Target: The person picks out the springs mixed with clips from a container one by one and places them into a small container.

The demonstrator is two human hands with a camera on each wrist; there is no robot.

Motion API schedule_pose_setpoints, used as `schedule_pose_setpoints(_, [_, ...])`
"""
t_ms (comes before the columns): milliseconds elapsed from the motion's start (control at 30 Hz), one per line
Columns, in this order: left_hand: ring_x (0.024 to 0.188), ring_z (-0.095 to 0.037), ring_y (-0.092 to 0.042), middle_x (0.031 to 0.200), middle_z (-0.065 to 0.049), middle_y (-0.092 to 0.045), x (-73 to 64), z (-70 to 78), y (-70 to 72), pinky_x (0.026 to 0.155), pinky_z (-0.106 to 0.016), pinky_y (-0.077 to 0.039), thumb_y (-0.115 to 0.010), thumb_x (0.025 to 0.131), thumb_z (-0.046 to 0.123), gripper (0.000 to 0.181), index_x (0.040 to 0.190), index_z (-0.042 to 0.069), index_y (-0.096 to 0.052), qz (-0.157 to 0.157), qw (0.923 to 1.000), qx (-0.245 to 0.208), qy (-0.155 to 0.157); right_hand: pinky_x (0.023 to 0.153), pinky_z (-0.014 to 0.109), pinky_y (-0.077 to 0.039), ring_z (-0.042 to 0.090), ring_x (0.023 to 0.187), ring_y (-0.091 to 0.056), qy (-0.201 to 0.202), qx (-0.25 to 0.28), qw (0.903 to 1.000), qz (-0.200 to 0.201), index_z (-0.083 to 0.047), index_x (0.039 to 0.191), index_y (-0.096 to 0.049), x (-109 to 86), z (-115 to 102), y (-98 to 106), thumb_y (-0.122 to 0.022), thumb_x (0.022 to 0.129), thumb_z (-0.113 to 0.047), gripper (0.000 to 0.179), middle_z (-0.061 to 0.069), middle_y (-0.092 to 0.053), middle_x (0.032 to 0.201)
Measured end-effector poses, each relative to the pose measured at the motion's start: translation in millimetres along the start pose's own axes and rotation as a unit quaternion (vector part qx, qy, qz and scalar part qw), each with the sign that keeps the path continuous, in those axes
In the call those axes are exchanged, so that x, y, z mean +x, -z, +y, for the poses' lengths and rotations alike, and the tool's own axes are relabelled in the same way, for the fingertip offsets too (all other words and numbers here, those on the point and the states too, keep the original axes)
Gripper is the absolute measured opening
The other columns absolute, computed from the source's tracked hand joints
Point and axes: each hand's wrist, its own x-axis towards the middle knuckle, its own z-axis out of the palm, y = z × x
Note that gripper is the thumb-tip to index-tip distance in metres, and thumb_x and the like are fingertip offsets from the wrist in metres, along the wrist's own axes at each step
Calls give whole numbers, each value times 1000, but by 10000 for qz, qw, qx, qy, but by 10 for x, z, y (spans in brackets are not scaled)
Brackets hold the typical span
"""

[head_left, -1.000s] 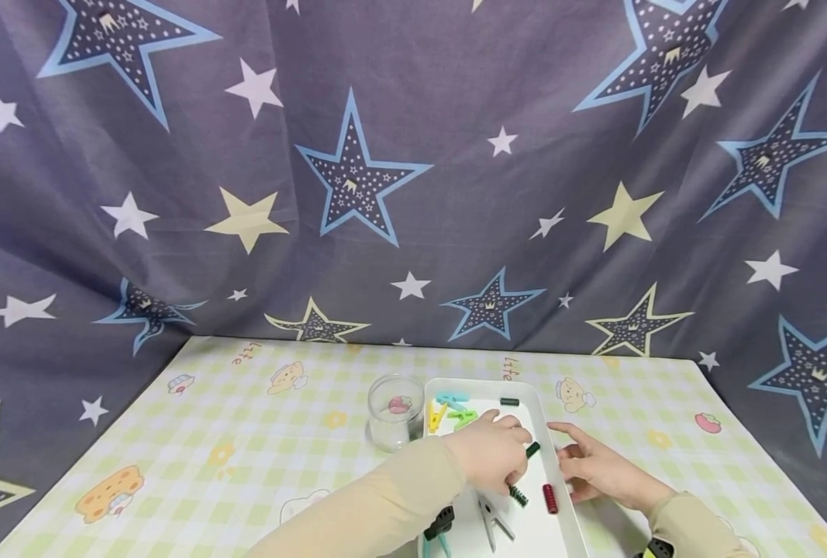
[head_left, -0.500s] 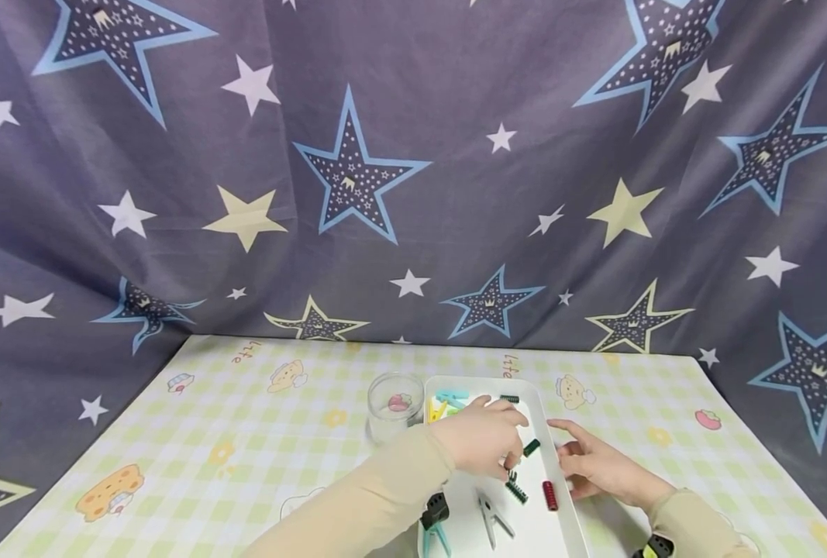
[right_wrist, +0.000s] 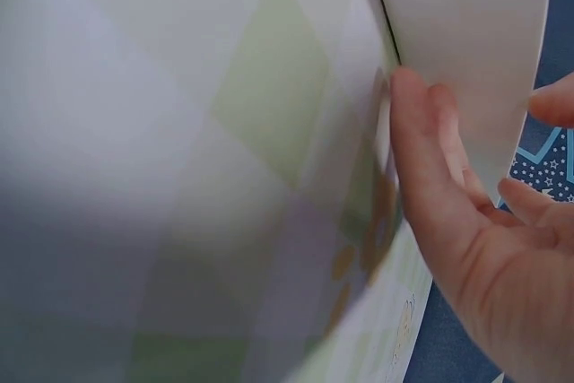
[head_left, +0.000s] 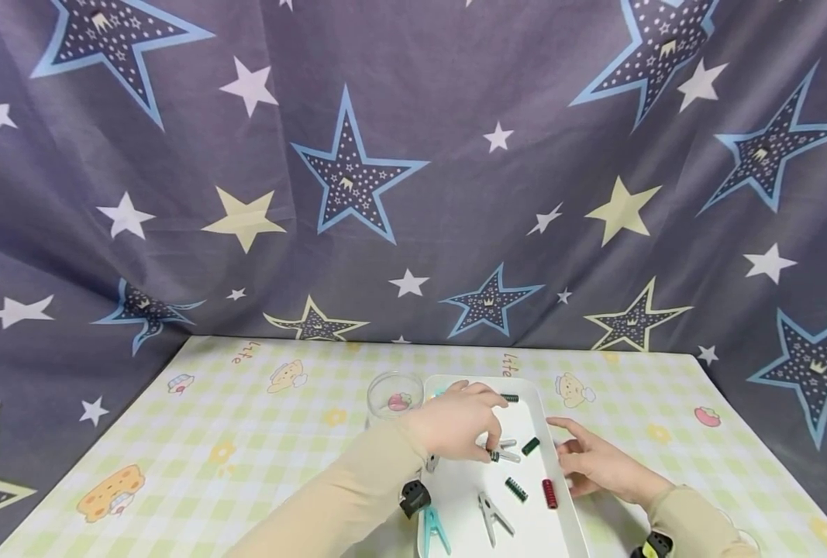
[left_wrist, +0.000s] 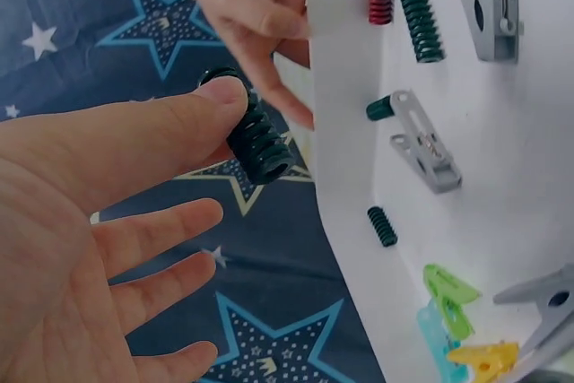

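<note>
One dark green spring (left_wrist: 260, 143) is being pinched between thumb and finger of the left hand (head_left: 458, 425), above a white tray (head_left: 463, 490). The right hand (head_left: 597, 466) is touching the tray's right side, fingers loosely extended, gripping nothing. Three more green springs (head_left: 516, 490) and a red spring (head_left: 549, 494) are lying inside; a grey clip (head_left: 487, 511) is lying nearer. A clear jar (head_left: 385, 412) is standing just left of the tray's far end.

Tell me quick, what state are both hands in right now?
Left hand: holding a dark green coil spring.
Right hand: open, at the outer side of the white tray.
</note>
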Motion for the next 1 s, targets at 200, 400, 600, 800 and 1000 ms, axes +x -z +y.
schedule_pose_setpoints(200, [133, -15, -40, 137, 4, -52, -76, -94, 77, 111, -42, -31, -73, 81, 33, 11, 74, 29, -66, 108, 9998, 114, 123, 74, 41, -56, 21, 87, -64, -31, 5, 10000, 37, 2, 147, -4, 13, -7, -5, -50, 87, -7, 77, 14, -52, 105])
schedule_pose_setpoints(400, [133, -19, -41, 137, 1, -53, -141, -185, 143, 111, -41, -31, -74, 81, 31, 10, 74, 27, -68, 187, 9994, 209, 187, 73, 39, -56, 19, 85, -62, -33, -77, 9999, 141, 1, 147, -6, 4, -2, -19, -49, 83, -4, 77, 14, -53, 105])
schedule_pose_setpoints(600, [130, -21, -43, 133, -2, -56, -235, -301, 154, 108, -47, -34, -74, 80, 28, 13, 71, 24, -66, 236, 9994, 178, 156, 74, 40, -55, 19, 85, -62, 73, -53, 9999, 109, 2, 146, -7, -13, 12, -26, -49, 83, -2, 76, 13, -52, 104])
schedule_pose_setpoints(800, [127, -23, -46, 131, -4, -58, -336, -459, 184, 107, -48, -34, -76, 77, 26, 15, 68, 23, -65, 391, 9987, 214, 236, 74, 40, -55, 19, 85, -62, 55, -62, 9999, 125, 3, 146, -6, -17, 7, -18, -48, 83, -2, 76, 13, -52, 104])
schedule_pose_setpoints(1000, [127, -31, -45, 132, -9, -56, -457, -639, 219, 106, -54, -33, -76, 76, 21, 13, 68, 20, -66, 421, 9983, 11, 415, 75, 40, -55, 19, 86, -62, 80, -12, 9999, 75, 2, 146, -6, -19, -4, -23, -50, 83, -3, 77, 14, -53, 105])
